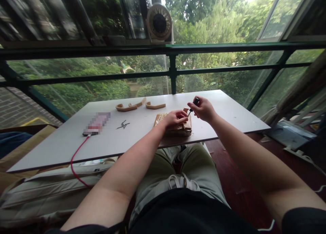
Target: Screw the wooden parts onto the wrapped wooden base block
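My left hand [175,119] rests closed on top of a light wooden assembly [187,127] lying on the white board [142,139], its fingertips pinched at the tool's tip. My right hand [203,109] is closed round a small black-handled screwdriver [194,103], held tilted with its tip pointing down at the wooden piece just beside the left fingers. Whether a screw sits under the tip is too small to tell.
Curved wooden parts [129,106] and another [155,106] lie at the board's far side. Several loose screws [123,125] lie left of centre. A blurred device [97,123] with a red cable [76,157] sits at the left. A glass railing stands beyond the board.
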`<act>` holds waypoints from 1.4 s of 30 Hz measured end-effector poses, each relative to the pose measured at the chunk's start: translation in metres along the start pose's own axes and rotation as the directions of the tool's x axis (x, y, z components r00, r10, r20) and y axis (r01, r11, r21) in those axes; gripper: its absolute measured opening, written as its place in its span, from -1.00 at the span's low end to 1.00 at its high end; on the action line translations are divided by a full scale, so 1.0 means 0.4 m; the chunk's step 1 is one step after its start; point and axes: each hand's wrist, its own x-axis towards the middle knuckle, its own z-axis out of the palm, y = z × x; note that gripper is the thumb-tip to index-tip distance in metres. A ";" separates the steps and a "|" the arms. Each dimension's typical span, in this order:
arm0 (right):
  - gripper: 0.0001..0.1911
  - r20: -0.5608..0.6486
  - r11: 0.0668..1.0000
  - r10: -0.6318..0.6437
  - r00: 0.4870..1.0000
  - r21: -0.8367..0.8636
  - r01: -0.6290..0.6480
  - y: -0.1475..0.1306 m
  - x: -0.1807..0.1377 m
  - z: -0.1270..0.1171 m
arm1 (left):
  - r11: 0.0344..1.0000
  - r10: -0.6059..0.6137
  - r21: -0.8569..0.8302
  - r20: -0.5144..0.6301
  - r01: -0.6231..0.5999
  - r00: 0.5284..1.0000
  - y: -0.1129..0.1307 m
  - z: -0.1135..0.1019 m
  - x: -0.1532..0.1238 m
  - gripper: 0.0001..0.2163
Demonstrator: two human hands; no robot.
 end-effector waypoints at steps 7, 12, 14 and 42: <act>-0.64 0.015 0.985 -0.037 0.999 -0.168 0.039 -0.020 0.020 0.009 | 0.999 -0.038 -0.008 -0.030 0.038 0.999 0.001 0.004 -0.003 -0.65; -0.78 0.143 0.971 -0.072 0.987 -0.218 0.103 -0.051 0.047 -0.022 | 0.998 -0.060 -0.025 -0.023 0.059 0.998 -0.001 0.002 -0.005 -0.64; -0.75 0.236 0.973 -0.105 0.966 -0.176 0.149 -0.070 0.061 -0.043 | 0.998 -0.062 -0.032 -0.022 0.061 0.998 -0.002 0.000 -0.005 -0.64; -0.65 0.535 0.592 0.351 0.769 -0.763 0.260 -0.207 0.129 -0.070 | 0.999 -0.052 0.004 0.015 0.052 0.999 -0.015 0.001 -0.010 -0.61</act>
